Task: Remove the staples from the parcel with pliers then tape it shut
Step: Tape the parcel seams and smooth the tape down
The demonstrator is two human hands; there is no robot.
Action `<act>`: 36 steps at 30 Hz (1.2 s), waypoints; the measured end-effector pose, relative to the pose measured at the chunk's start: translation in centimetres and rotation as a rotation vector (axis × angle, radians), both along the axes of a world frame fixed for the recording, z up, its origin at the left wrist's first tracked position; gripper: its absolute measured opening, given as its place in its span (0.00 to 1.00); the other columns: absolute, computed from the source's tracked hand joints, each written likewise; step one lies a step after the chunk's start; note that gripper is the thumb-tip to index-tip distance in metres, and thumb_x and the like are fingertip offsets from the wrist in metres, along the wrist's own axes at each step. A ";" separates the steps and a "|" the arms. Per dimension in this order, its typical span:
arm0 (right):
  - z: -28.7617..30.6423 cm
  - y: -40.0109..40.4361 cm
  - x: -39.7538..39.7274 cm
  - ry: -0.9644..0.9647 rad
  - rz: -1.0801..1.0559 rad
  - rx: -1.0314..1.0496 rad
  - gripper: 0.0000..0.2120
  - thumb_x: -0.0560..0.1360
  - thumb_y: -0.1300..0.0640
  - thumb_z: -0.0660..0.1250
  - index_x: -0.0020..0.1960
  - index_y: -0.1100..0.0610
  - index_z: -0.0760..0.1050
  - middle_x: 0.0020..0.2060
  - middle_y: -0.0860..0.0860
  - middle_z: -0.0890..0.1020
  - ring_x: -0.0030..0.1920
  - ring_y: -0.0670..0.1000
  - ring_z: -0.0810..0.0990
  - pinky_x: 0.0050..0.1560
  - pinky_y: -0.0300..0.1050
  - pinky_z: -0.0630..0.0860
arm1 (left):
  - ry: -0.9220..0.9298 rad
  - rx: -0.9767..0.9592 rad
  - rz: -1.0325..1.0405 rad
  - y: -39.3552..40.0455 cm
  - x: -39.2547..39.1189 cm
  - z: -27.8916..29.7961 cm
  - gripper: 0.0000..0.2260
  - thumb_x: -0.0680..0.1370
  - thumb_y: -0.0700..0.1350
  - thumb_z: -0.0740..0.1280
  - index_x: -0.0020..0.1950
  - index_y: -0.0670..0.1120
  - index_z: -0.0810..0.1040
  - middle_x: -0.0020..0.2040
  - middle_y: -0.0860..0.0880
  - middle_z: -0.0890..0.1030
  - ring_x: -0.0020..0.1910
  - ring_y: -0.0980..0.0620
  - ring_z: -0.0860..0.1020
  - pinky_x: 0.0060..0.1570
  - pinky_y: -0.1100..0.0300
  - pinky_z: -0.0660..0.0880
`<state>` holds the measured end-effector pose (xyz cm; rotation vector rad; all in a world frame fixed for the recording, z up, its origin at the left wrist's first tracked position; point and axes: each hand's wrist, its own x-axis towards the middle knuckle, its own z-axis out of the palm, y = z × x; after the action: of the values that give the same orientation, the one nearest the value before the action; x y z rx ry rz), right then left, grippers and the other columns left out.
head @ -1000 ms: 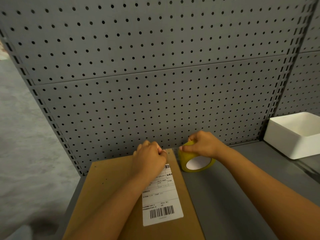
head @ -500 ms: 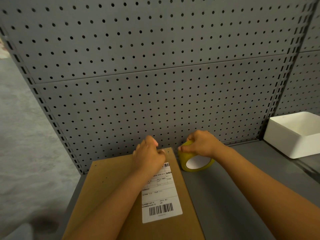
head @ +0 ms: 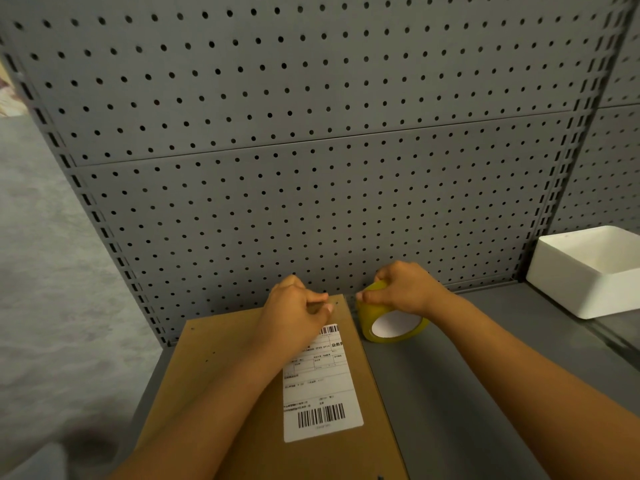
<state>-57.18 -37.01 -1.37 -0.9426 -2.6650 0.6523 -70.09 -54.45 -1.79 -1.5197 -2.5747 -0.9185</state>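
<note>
The right hand [head: 401, 287] grips the tape roll [head: 389, 323] standing on the surface just right of the parcel's [head: 242, 393] far corner, where the left hand [head: 294, 313], fingers curled, seems to pinch the tape's end.

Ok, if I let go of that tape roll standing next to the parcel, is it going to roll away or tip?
Probably. The tape roll stands on its round edge on the flat shelf, steadied by the right hand, so once released it may roll. It looks narrow, so a sideways nudge could tip it flat. The hollow core suggests it is light, easy to push.
</note>
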 end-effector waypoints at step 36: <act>-1.0 0.8 2.4 0.295 -0.007 -0.446 0.33 0.69 0.29 0.62 0.39 0.62 0.69 0.35 0.62 0.68 0.37 0.51 0.71 0.44 0.49 0.72 | 0.163 -0.258 -0.430 -1.9 0.3 0.1 0.23 0.82 0.57 0.51 0.76 0.58 0.54 0.76 0.63 0.53 0.72 0.69 0.49 0.69 0.70 0.45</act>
<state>-54.80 -36.22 -2.36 -0.8711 -2.2959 1.3088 -69.76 -56.39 -1.71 -2.1725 -2.3660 -0.4582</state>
